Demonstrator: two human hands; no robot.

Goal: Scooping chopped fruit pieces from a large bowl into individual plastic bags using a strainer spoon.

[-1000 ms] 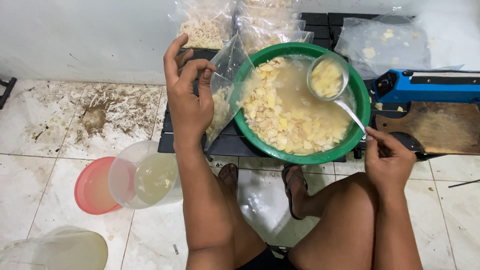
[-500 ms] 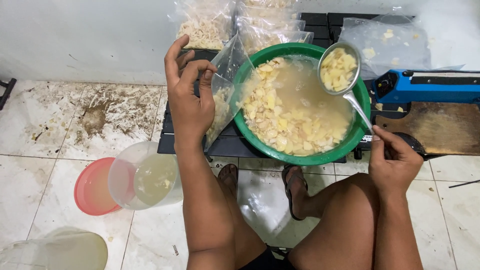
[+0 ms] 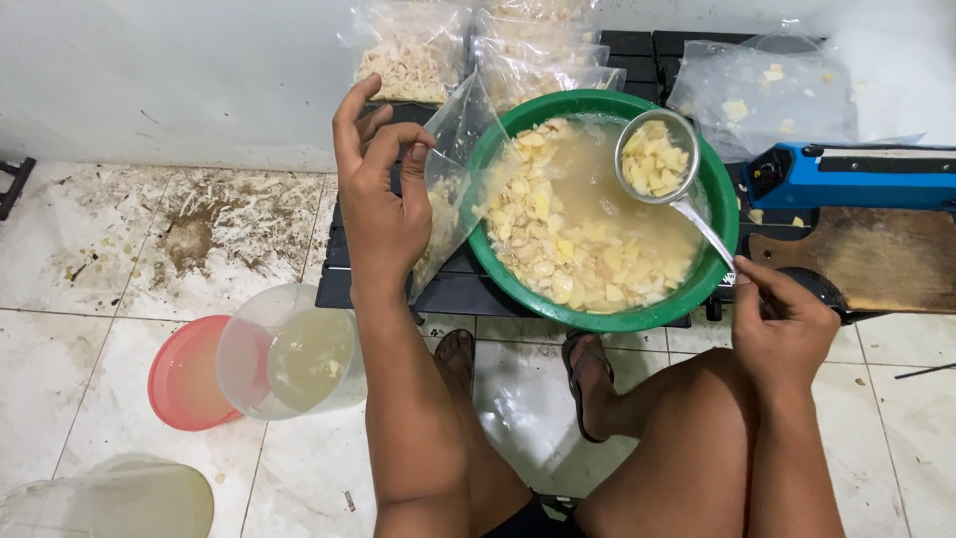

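Observation:
My left hand pinches the rim of a clear plastic bag partly filled with pale yellow pieces, holding it open against the left side of a green bowl. The bowl holds cloudy liquid and many pale yellow cut pieces. My right hand grips the handle of a metal strainer ladle, which hovers over the bowl's far right side, loaded with pieces.
Filled clear bags lie behind the bowl on a dark low table. A blue sealing machine and a wooden board are at the right. A clear jug of cloudy liquid and a pink lid sit on the tiled floor.
The loaded ladle rose out of the liquid, swung right, then came back slightly left and lower over the bowl. My left hand and the bag stayed nearly still.

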